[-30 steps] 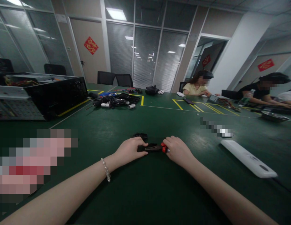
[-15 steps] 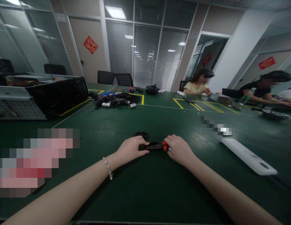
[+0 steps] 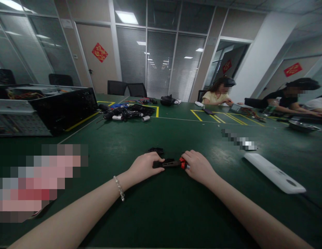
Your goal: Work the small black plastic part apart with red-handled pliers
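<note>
My left hand [image 3: 144,167] and my right hand [image 3: 197,166] lie on the green table [image 3: 161,207], facing each other. Between them is a small black object with a red part [image 3: 171,163]; what it is I cannot make out. The left fingers close on its black end. The right fingers pinch the red end. A second small black piece [image 3: 155,150] lies just behind, untouched. A beaded bracelet [image 3: 118,188] circles my left wrist.
A white power strip [image 3: 274,173] lies to the right. An open black computer case [image 3: 46,107] stands at the left. A heap of tools and parts [image 3: 127,112] lies further back. Two people sit at the far right side, working.
</note>
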### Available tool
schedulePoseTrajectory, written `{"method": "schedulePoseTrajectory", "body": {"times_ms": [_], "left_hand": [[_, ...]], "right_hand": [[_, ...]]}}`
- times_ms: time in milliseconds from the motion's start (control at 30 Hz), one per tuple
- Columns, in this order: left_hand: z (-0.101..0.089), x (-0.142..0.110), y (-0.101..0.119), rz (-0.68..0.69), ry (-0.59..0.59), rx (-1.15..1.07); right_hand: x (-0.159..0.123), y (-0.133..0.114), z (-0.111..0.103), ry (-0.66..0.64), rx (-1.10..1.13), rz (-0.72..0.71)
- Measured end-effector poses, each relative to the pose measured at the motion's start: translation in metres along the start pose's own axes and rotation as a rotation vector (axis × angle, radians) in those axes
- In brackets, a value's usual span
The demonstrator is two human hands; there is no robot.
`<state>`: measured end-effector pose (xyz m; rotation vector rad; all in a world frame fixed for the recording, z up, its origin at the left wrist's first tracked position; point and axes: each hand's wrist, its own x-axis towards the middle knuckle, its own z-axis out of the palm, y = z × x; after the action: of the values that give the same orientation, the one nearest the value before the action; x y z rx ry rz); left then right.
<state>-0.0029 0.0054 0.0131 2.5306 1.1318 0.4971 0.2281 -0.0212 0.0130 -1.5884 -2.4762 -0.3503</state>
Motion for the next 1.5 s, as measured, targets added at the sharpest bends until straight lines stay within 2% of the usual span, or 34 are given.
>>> {"method": "schedulePoseTrajectory", "body": {"times_ms": [1033, 1500], "left_hand": [[-0.0005, -0.0001, 0.0003, -0.006, -0.015, -0.015], [-0.0022, -0.0001, 0.0033, -0.022, -0.014, -0.007]], "right_hand": [[0.0016, -0.0028, 0.0012, -0.033, -0.076, 0.034], [0.0018, -0.0024, -0.0016, -0.013, -0.114, 0.006]]}}
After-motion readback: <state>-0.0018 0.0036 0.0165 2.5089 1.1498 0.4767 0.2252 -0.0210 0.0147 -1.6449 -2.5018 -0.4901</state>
